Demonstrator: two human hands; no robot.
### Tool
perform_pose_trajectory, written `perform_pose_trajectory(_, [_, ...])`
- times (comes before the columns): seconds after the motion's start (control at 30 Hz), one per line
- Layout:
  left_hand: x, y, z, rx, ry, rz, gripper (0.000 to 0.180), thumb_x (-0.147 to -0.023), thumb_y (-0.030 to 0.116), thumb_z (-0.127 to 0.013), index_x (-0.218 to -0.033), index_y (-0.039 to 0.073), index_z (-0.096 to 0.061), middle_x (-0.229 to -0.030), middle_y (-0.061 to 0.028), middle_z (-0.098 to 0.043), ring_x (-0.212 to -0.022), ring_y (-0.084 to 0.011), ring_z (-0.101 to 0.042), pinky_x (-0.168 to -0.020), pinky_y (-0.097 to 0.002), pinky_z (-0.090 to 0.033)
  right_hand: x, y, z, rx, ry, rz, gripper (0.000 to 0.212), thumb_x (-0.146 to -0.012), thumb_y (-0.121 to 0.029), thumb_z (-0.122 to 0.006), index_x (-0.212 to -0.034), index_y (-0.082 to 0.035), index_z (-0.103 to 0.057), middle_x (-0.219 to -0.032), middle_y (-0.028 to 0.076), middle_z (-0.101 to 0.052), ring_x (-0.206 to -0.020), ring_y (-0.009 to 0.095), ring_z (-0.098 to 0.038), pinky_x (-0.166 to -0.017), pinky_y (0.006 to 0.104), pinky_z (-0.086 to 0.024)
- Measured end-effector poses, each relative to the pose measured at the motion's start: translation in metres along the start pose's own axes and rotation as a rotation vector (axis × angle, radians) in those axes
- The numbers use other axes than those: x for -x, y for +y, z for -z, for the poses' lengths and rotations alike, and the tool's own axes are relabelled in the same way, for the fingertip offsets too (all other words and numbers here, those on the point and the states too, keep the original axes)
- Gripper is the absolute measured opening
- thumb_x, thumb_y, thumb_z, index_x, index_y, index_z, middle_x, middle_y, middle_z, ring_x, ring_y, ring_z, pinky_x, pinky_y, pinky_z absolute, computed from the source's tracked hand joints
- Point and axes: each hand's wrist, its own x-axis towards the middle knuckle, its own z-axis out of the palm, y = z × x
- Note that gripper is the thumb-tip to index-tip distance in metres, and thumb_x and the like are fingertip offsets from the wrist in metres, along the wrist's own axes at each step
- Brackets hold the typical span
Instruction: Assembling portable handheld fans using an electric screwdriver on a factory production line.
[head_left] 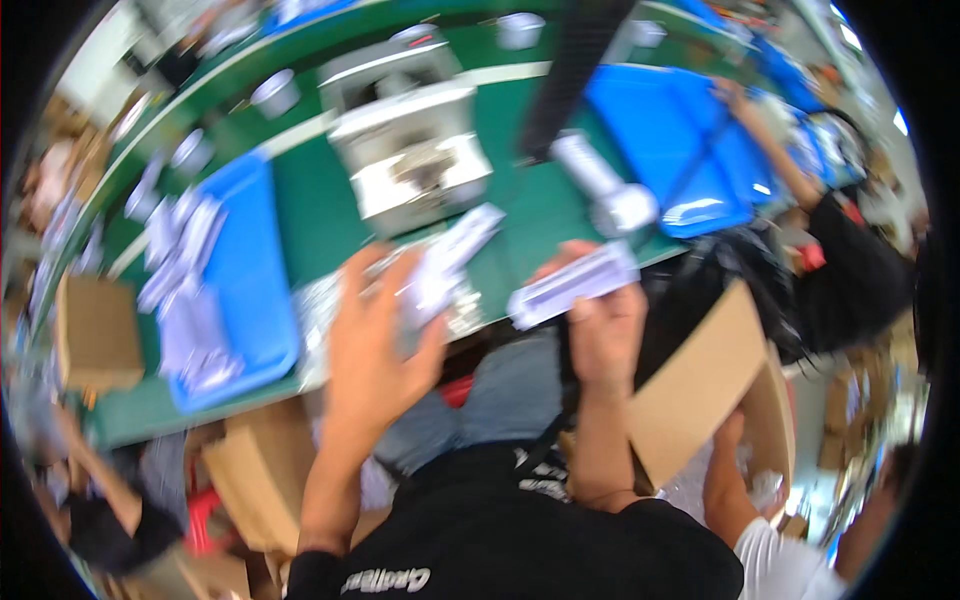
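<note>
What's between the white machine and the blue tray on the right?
In the head view, a black post and a blurred white object with a rounded end show between them, with green tabletop around.

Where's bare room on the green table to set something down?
There's bare green table between the left blue tray and the machine, and between the machine and the white tube. It's crowded on that tray's left side, piled with pale parts, and before the machine, where a shiny sheet lies by your left hand.
</note>
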Motion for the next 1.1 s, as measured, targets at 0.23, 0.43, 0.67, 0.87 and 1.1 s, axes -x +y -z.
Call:
perform_pose_trajectory(0.23, [0.039, -0.008, 0.012, -0.087, 0.040, 0.133, 0.058, -0.081, 0.006, -0.078, -0.136, 0.004, -0.061, -0.124, -0.0213, -0.058, -0.112, -0.0435, -0.063, -0.096, -0.0465, -0.052, 0.006, 0.010, -0.020, -0.120, -0.184, -0.156, 0.049, -0.099, -0.010, -0.074, -0.143, 0.002, -0.058, -0.119, 0.014, -0.073, -0.114, 0.024, -0.072, -0.103, 0.0405, -0.056])
perform_pose_trajectory(0.43, [0.032, -0.030, 0.003, -0.098, 0.078, 0.116, 0.051, -0.083, 0.017, -0.086, -0.131, 0.007, -0.069, -0.115, -0.0204, -0.060, -0.103, -0.0410, -0.063, -0.088, -0.0455, -0.054, -0.001, 0.026, -0.023, -0.004, -0.116, -0.128, 0.049, -0.100, -0.021, -0.074, -0.139, 0.004, -0.059, -0.115, 0.014, -0.075, -0.107, 0.022, -0.074, -0.096, 0.0389, -0.059])
perform_pose_trajectory(0.67, [0.027, -0.036, 0.014, 0.098, 0.045, 0.157, 0.052, -0.086, 0.010, -0.083, -0.134, 0.004, -0.065, -0.119, -0.0134, -0.062, -0.115, -0.0286, -0.063, -0.100, -0.0382, -0.049, -0.015, 0.027, -0.013, -0.094, -0.061, -0.046, 0.053, -0.104, -0.025, -0.067, -0.143, 0.008, -0.052, -0.117, 0.021, -0.067, -0.106, 0.030, -0.072, -0.099, 0.0472, -0.059])
perform_pose_trajectory(0.87, [0.040, -0.047, 0.007, 0.870, -0.030, 0.277, 0.061, -0.092, 0.006, -0.080, -0.147, 0.003, -0.055, -0.135, -0.0090, -0.050, -0.130, -0.0235, -0.057, -0.113, -0.0407, -0.047, -0.010, 0.035, -0.028, 0.005, -0.108, -0.025, 0.053, -0.101, -0.024, -0.071, -0.141, 0.008, -0.056, -0.116, 0.020, -0.069, -0.106, 0.029, -0.072, -0.099, 0.0463, -0.059])
perform_pose_trajectory(1.1, [0.044, -0.058, 0.004, 0.947, -0.068, 0.177, 0.066, -0.092, 0.001, -0.079, -0.152, 0.001, -0.051, -0.140, -0.0102, -0.046, -0.141, -0.0249, -0.048, -0.120, -0.0420, -0.041, -0.012, 0.031, -0.034, 0.100, -0.089, -0.025, 0.052, -0.099, -0.023, -0.074, -0.138, 0.007, -0.059, -0.113, 0.018, -0.070, -0.104, 0.028, -0.073, -0.099, 0.0453, -0.058])
